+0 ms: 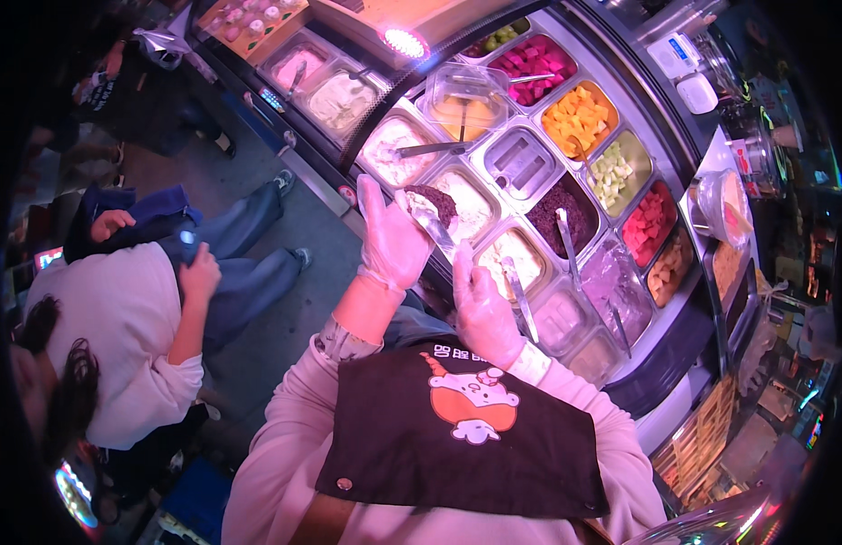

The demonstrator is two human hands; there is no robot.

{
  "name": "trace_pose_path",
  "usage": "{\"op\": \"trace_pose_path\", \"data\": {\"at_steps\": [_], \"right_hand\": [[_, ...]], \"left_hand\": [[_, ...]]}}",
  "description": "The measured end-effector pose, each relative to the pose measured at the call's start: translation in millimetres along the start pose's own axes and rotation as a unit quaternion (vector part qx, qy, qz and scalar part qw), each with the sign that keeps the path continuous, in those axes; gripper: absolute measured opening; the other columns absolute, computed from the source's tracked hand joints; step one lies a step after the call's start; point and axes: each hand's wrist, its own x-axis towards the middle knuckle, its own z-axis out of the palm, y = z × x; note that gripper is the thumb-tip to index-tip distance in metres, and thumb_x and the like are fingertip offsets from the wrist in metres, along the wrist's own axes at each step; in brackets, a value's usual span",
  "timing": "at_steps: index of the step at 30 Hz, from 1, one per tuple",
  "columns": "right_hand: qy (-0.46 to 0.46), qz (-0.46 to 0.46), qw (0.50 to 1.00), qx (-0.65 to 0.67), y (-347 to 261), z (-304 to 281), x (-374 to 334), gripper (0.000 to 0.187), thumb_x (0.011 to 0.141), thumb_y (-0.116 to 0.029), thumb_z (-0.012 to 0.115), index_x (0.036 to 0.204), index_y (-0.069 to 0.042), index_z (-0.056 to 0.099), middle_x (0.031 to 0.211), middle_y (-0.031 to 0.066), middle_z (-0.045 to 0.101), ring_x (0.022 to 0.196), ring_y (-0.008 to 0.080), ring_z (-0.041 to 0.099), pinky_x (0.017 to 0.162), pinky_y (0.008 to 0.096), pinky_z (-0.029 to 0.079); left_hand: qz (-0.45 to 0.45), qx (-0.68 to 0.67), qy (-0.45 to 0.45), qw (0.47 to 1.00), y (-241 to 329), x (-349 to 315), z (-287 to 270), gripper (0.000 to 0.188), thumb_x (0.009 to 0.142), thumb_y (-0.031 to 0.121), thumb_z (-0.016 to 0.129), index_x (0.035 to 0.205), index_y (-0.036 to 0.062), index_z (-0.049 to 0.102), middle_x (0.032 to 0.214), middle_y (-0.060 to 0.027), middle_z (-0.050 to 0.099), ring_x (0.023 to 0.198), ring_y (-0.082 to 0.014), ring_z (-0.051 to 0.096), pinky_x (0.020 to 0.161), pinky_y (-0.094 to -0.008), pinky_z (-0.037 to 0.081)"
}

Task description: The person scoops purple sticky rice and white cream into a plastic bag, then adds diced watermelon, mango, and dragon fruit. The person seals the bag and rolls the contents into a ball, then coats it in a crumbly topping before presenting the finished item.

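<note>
My left hand [393,241], in a clear glove, cups a dark purple grainy lump [436,205], perhaps black rice, with white cream on its left side. My right hand [487,313], gloved too, is closed around a flat metal spatula [434,227]. The spatula's blade reaches up-left and lies against the cream. Just beyond my hands are a tub of white cream [475,211] and a tub of dark purple grains [571,211]. Nearer my right hand is another tub of pale filling [507,245] with a metal spreader [519,295] resting in it.
Behind are tubs of pink fruit cubes [530,65], yellow cubes [577,118], pale green cubes [614,173] and red cubes [646,227]. A clear lid [448,86] tilts over one tub. A plastic-covered tub [611,282] sits at right. To the left stands a person [121,336].
</note>
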Motion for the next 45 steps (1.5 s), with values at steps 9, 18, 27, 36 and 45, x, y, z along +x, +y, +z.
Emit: {"op": "trace_pose_path", "data": {"at_steps": [9, 18, 27, 36, 45], "right_hand": [[0.057, 0.016, 0.985, 0.165, 36.3, -69.9, 23.2, 0.059, 0.089, 0.003, 0.068, 0.146, -0.009, 0.059, 0.082, 0.0169, 0.063, 0.073, 0.0318, 0.065, 0.069, 0.04, 0.054], [-0.134, 0.289, 0.871, 0.374, 66.6, -88.0, 52.7, 0.026, 0.099, -0.009, 0.069, 0.121, 0.003, 0.073, 0.073, -0.0024, 0.064, 0.063, 0.0049, 0.055, 0.059, 0.0237, 0.045], [-0.206, 0.311, 0.84, 0.394, 55.0, -97.1, 46.9, 0.027, 0.098, -0.012, 0.067, 0.119, 0.003, 0.074, 0.072, -0.0035, 0.064, 0.057, 0.0042, 0.055, 0.055, 0.0233, 0.044], [-0.057, 0.147, 0.982, 0.107, 111.0, -23.1, 63.8, 0.024, 0.098, -0.02, 0.059, 0.091, -0.002, 0.073, 0.078, 0.0249, 0.069, 0.075, 0.0425, 0.07, 0.07, 0.0496, 0.056], [0.011, 0.153, 0.988, -0.012, 144.9, 130.7, 67.9, 0.026, 0.096, -0.015, 0.054, 0.078, -0.004, 0.069, 0.073, 0.0233, 0.068, 0.068, 0.0427, 0.069, 0.065, 0.0522, 0.056]], "left_hand": [[-0.01, 0.016, -0.011, 1.0, 9.0, -16.6, 13.5, 0.096, 0.097, 0.076, 0.046, 0.151, -0.0026, 0.039, 0.147, -0.0211, 0.052, 0.135, -0.0385, 0.053, 0.113, -0.0588, 0.042], [-0.015, 0.111, -0.01, 0.994, 0.1, -23.0, 12.6, 0.088, 0.101, 0.069, 0.047, 0.146, -0.0061, 0.046, 0.141, -0.0212, 0.059, 0.129, -0.0353, 0.06, 0.113, -0.0508, 0.045], [-0.093, 0.057, 0.038, 0.993, 8.8, -23.6, -13.3, 0.072, 0.103, 0.064, 0.047, 0.133, -0.001, 0.058, 0.131, -0.0191, 0.066, 0.121, -0.0379, 0.065, 0.103, -0.0604, 0.05], [-0.054, 0.039, 0.061, 0.996, 19.9, -41.3, -56.7, 0.059, 0.103, 0.058, 0.052, 0.127, 0.0051, 0.058, 0.129, -0.0224, 0.065, 0.122, -0.0451, 0.063, 0.095, -0.0729, 0.051], [-0.027, 0.04, 0.084, 0.995, 9.2, -70.6, -62.7, 0.062, 0.103, 0.057, 0.053, 0.134, 0.0031, 0.056, 0.137, -0.0212, 0.062, 0.126, -0.0416, 0.062, 0.097, -0.0639, 0.056]]}}
